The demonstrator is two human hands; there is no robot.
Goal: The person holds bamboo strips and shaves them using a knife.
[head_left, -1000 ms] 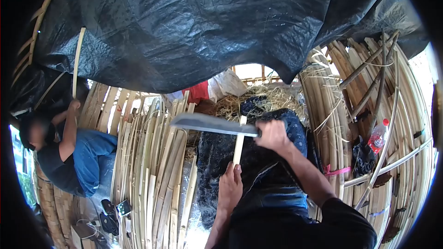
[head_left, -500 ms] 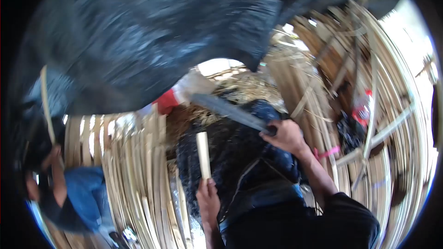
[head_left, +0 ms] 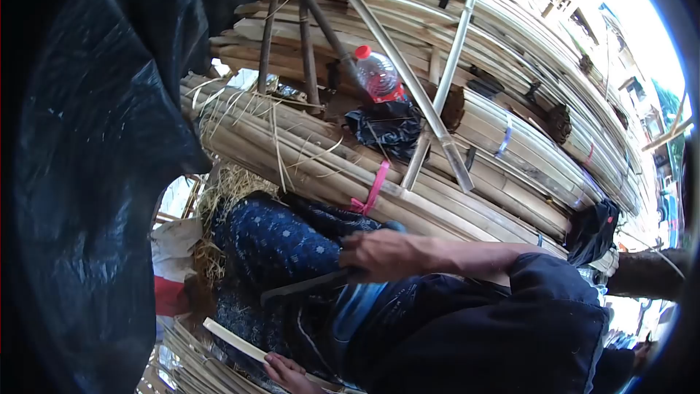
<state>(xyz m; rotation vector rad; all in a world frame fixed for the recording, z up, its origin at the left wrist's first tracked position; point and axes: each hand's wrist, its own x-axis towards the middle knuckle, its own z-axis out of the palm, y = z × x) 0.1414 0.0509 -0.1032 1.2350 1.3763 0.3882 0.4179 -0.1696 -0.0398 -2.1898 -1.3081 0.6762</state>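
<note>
right hand (head_left: 375,255) firmly around a machete (head_left: 300,288), left hand (head_left: 288,375) around a pale strip (head_left: 233,340)

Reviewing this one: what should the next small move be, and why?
Probably bring the pale strip and the machete closer together. The right hand grips the machete by its handle and the left hand holds the strip, but blade and strip are apart. The strip's free end points away from the left fingers, which seems to leave room to work there.
</note>
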